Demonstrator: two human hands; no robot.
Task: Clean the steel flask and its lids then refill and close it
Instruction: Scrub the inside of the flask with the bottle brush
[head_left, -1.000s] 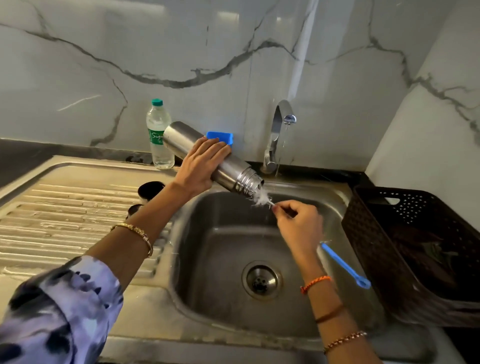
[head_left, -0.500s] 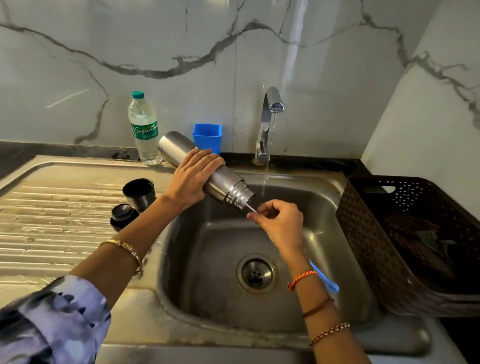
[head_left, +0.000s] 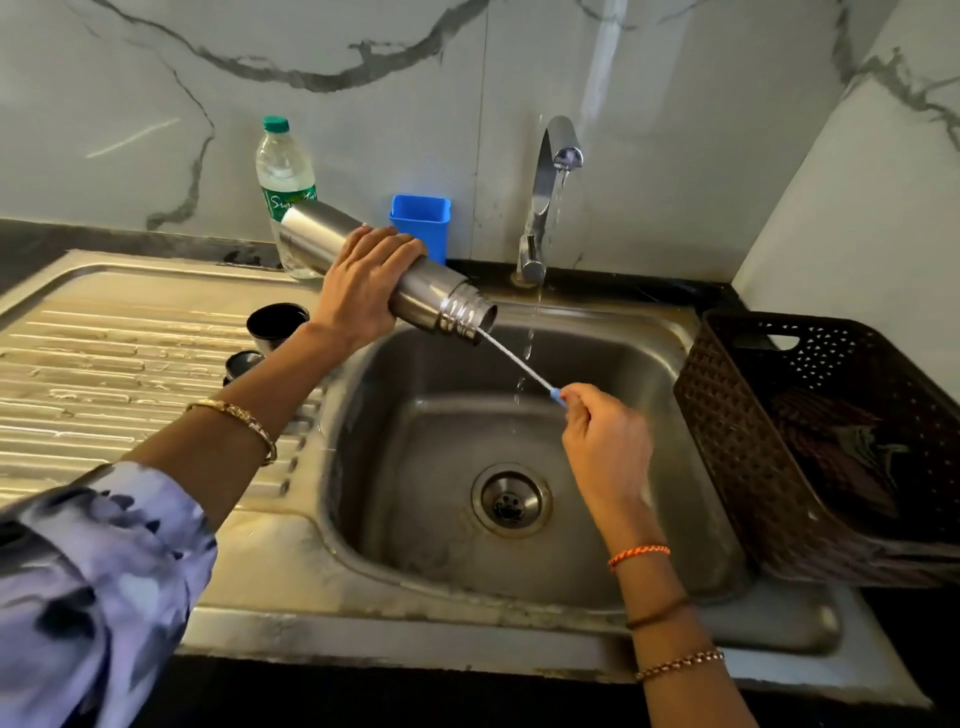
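Since half a second back my right hand (head_left: 605, 447) has pulled away from the flask mouth toward frame centre-right, so more of the thin white brush stem with blue handle (head_left: 519, 364) shows outside; a second ago the bristles were out at the mouth, now they're inside. My left hand (head_left: 363, 283) is wrapped round the cylindrical brushed-steel flask (head_left: 441, 293), held tilted above the sink's left rim, mouth pointing down-right over the stainless steel sink basin (head_left: 415, 415). Right hand pinches the brush's blue end, fingers curled. Chrome tap (head_left: 545, 197), upper centre, runs a thin stream into the basin, just behind the stem. Two dark round flask lids (head_left: 275, 322) sit on the ribbed drainboard (head_left: 104, 364), left-centre, partly behind my forearm. Clear plastic water bottle with green cap (head_left: 283, 171) and blue square plastic cup (head_left: 421, 221) stand by the marble wall. Dark brown perforated plastic basket (head_left: 753, 441) at right edge.
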